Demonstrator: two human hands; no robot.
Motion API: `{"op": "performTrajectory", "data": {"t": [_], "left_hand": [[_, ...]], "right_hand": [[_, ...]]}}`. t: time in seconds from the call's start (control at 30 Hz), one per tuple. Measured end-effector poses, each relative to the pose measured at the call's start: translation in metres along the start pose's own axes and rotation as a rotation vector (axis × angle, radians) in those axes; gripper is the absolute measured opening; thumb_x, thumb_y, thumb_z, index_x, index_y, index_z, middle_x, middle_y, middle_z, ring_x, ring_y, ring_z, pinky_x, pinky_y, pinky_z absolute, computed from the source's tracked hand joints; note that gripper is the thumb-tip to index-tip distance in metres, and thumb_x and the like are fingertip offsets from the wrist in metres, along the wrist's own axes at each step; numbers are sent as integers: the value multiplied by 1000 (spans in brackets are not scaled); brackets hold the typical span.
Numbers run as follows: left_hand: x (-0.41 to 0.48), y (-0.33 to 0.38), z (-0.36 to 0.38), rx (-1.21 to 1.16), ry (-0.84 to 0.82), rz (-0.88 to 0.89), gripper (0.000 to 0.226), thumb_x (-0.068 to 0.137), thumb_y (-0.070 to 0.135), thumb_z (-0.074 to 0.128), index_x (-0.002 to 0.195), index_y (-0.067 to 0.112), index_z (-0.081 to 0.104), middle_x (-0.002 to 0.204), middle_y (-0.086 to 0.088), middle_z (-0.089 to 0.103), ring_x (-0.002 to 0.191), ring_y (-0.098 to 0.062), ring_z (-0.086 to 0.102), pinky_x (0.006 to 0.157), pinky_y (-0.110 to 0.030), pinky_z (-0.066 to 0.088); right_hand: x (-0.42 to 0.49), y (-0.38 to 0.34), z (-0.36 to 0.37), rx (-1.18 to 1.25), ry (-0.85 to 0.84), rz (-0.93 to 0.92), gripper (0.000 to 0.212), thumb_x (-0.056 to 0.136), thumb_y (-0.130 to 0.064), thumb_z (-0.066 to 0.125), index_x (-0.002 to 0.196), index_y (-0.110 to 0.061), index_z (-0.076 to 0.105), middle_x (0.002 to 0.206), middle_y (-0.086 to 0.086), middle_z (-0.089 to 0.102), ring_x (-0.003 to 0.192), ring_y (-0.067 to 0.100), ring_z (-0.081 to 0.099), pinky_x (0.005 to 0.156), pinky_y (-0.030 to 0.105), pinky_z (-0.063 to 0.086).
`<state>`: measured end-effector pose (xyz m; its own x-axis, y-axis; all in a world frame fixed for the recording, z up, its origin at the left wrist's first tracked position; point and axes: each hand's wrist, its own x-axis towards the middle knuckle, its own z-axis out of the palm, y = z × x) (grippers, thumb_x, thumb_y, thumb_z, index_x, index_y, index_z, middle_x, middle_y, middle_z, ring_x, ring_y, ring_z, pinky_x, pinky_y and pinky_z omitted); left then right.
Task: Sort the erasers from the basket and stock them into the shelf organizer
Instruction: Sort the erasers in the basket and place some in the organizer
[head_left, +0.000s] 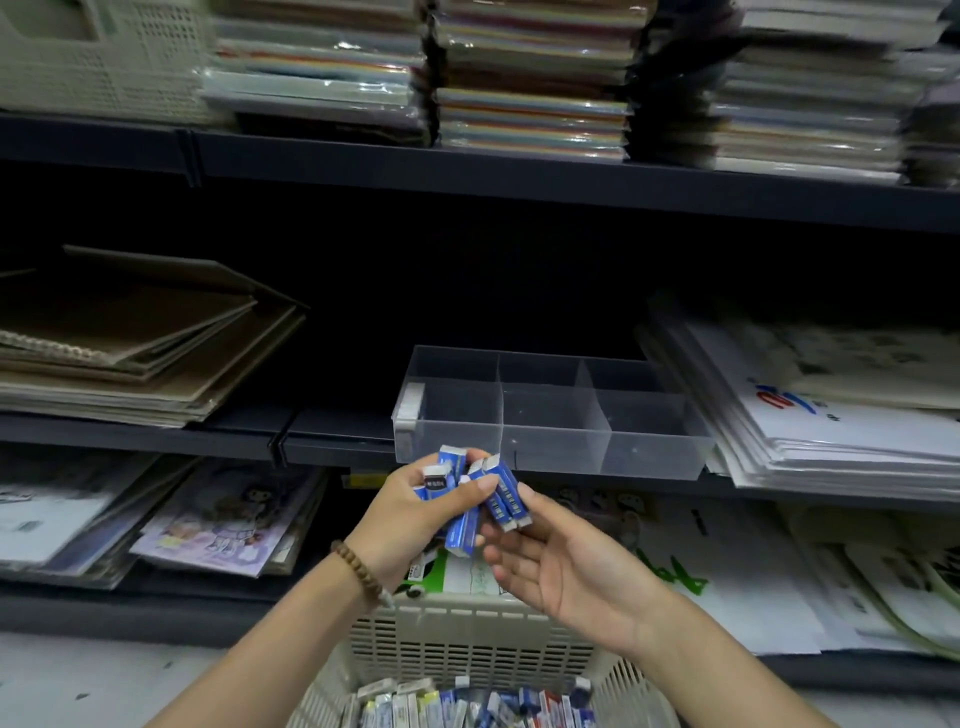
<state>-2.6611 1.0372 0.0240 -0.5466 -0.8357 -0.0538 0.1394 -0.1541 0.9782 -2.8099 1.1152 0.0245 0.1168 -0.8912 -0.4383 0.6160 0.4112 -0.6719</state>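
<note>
Blue-sleeved erasers, judged light, stiff and slick, sit bunched in the curled left hand; the open right hand should pinch one across its long sides.

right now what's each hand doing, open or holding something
left hand: holds a bunch of blue erasers
right hand: open, fingers touching those erasers
</note>
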Motion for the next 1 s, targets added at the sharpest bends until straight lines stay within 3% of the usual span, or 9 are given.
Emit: {"op": "performTrajectory", "data": {"t": [0.13, 0.2, 0.4, 0.5, 0.6, 0.7, 0.83, 1.0], "left_hand": [[1, 11, -1, -1, 18, 54, 29, 63, 28, 76, 91, 21, 73, 84, -5, 74, 69, -14, 69, 53, -25, 55], [4, 19, -6, 21, 57, 92, 27, 67, 25, 73, 94, 23, 73, 82, 0, 74, 68, -9, 68, 53, -25, 55], [21, 40, -57, -22, 269, 188, 34, 78, 21, 66, 111, 21, 65, 103, 7, 72, 83, -9, 70, 61, -23, 57], [34, 31, -71, -96, 351, 74, 25, 84, 18, 66, 110, 19, 65, 82, 5, 75, 70, -10, 71, 55, -25, 57], [44, 17, -73, -167, 353, -36, 24, 84, 15, 67, 107, 10, 66, 64, -3, 71, 57, -12, 68, 49, -24, 55], [51, 10, -76, -215, 324, -89, 25, 83, 13, 67, 108, 5, 66, 63, -5, 70, 56, -12, 68, 48, -24, 54], [54, 6, -81, -217, 306, -116, 26, 80, 15, 69, 105, 8, 68, 67, -5, 72, 61, -13, 70, 50, -24, 54], [50, 6, -81, -184, 293, -121, 35, 66, 26, 75, 98, 13, 70, 72, -5, 74, 65, -13, 71, 52, -24, 55]], "right_hand": [[-1, -17, 4, 63, -38, -31, 37, 75, -19, 67, 105, 1, 69, 94, 17, 70, 71, 20, 70, 56, 25, 58], [3, -35, 10, -48, -19, -135, 33, 70, -17, 69, 98, -1, 72, 95, 15, 72, 68, 16, 70, 55, 22, 57], [41, -107, 38, -737, 155, -455, 25, 81, -17, 71, 104, -10, 65, 90, 7, 70, 64, 9, 68, 59, 18, 54], [74, -128, 47, -1083, 213, -461, 19, 82, -16, 72, 96, -14, 61, 77, 5, 66, 52, 7, 66, 54, 21, 56], [108, -127, 52, -1412, 238, -413, 24, 83, -14, 70, 103, -10, 57, 65, 3, 61, 45, 7, 61, 52, 23, 56], [132, -117, 54, -1595, 262, -387, 34, 82, -20, 72, 110, -10, 57, 68, -1, 59, 55, 12, 63, 54, 25, 54], [148, -100, 55, -1782, 332, -506, 33, 79, -28, 73, 106, -13, 60, 81, 3, 62, 82, 22, 65, 64, 25, 43], [154, -86, 50, -1762, 377, -646, 33, 79, -28, 73, 106, -13, 61, 86, 3, 67, 78, 17, 60, 63, 21, 38]]}}
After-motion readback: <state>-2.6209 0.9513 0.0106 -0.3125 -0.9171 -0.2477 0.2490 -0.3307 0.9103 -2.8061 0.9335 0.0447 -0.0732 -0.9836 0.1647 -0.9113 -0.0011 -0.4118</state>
